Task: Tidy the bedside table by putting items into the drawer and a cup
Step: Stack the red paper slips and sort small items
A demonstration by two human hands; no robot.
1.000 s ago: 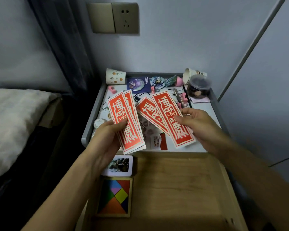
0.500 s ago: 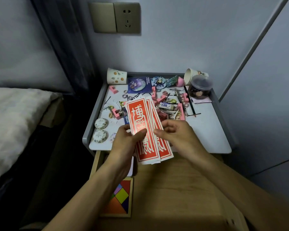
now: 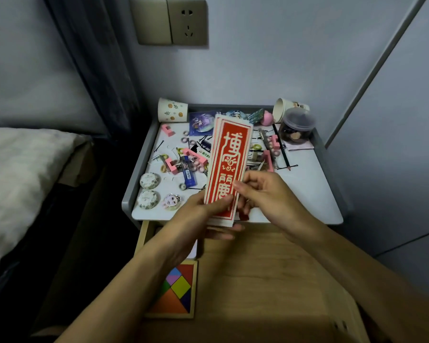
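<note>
Two fans of red cards [image 3: 229, 164] now squared into 1 stack. Left hand [image 3: 203, 219] & right hand [image 3: 265, 194] together, both pinching its lower end. Open drawer [image 3: 270, 268] directly below hands, so prob. ready to drop in. Table [image 3: 314, 189] clutter beyond hands still to do.

We have a single view, a wide-angle camera worn on the head. It looks forward and down from just above the open drawer [image 3: 270, 268], close over the table [image 3: 307, 191], whose far edge meets the wall [image 3: 282, 58]. The bed [image 3: 22, 169] fills the left side.
</note>
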